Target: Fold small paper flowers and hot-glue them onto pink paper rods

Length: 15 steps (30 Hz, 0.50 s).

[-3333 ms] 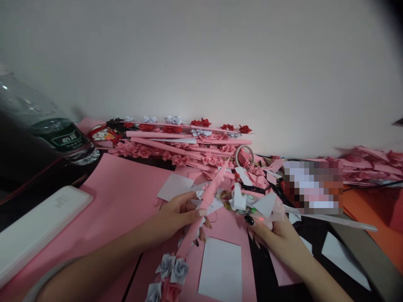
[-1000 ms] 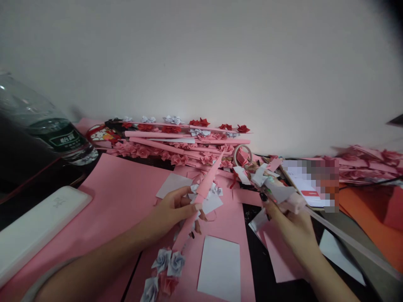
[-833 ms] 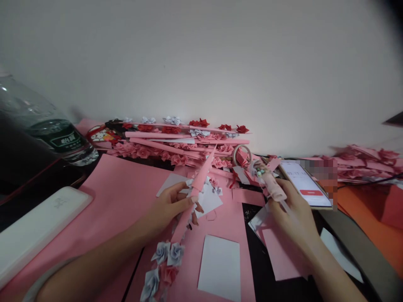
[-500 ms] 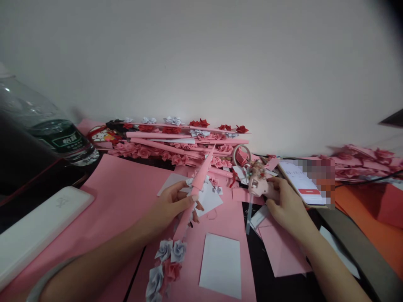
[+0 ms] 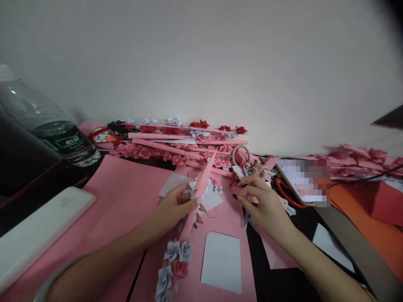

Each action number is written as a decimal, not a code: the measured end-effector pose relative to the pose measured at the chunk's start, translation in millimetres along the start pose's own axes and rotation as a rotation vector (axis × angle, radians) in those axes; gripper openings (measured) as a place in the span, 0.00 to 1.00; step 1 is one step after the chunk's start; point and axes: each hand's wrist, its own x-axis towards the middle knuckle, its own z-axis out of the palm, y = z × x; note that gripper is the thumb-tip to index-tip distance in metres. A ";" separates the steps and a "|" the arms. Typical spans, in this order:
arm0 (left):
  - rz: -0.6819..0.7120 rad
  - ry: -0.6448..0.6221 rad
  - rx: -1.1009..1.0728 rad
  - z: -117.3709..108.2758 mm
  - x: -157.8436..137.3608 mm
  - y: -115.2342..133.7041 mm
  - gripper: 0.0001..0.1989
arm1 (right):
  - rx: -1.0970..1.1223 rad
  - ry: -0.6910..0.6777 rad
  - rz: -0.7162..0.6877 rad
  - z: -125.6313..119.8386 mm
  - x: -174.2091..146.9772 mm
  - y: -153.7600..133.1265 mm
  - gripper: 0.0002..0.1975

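Observation:
My left hand (image 5: 179, 203) is closed around a tapered pink paper stick (image 5: 204, 176), its tip pointing away from me. Folded white and pink paper roses (image 5: 173, 268) cluster along the near end of the stick. Beyond the stick, my right hand (image 5: 261, 199) has thumb and fingertips drawn together over a small pink paper piece (image 5: 236, 190). Whether anything is pinched there is too small to make out. The body of a glue gun is mostly covered by that hand; its clear glue stick (image 5: 246, 219) shows underneath.
Finished paper-rose sticks (image 5: 170, 147) lie piled along the wall, near a tape roll (image 5: 241, 155). A white card (image 5: 221, 262) rests on pink sheets (image 5: 126, 184). Around the edges are a water bottle (image 5: 59, 130), a white power bank (image 5: 47, 235), a phone (image 5: 297, 180) and red-handled scissors (image 5: 288, 195).
My right hand has let go of the glue gun and moved left, its fingertips coming together. Red scissor handles now show beside it. My left hand keeps its hold on the stick.

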 end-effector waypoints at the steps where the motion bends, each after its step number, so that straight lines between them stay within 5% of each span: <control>1: -0.006 0.002 0.004 0.2 0.0 0.4 0.11 | 0.017 -0.020 -0.009 3.3 4.1 -3.6 0.08; 15: -0.018 0.033 0.028 3.9 -1.5 4.0 0.12 | -0.045 -0.053 -0.013 44.0 44.2 2.0 0.11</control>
